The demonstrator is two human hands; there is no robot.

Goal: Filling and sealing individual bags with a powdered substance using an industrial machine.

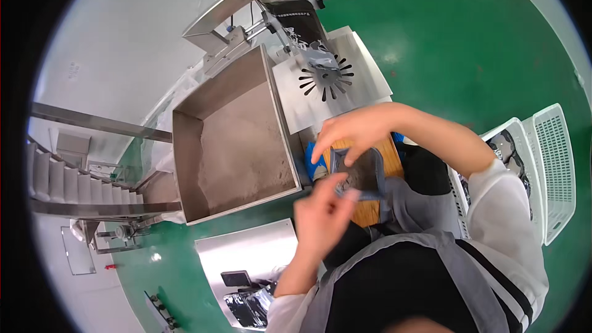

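Note:
A small open container with a grey-blue rim (377, 176) and a dark inside stands on a wooden surface (366, 213) in front of my body. My right hand (361, 131) reaches over its far side, fingers apart and curved downward, with nothing visible in them. At the near left edge of the container is my left hand (324, 213), its bent fingers smeared by motion. Whether those fingers pinch anything does not show. Something blue (313, 159) sits just left of the container, partly covered by the hands.
Left of my hands stands a large steel bin (237, 142) of brownish-grey powder. Beyond, a black bag (299, 24) hangs under a steel spout, above a slotted disc (325, 76). White baskets (552, 172) are at right; a steel scale-like platform (246, 250) with black packets (246, 305) is lower left.

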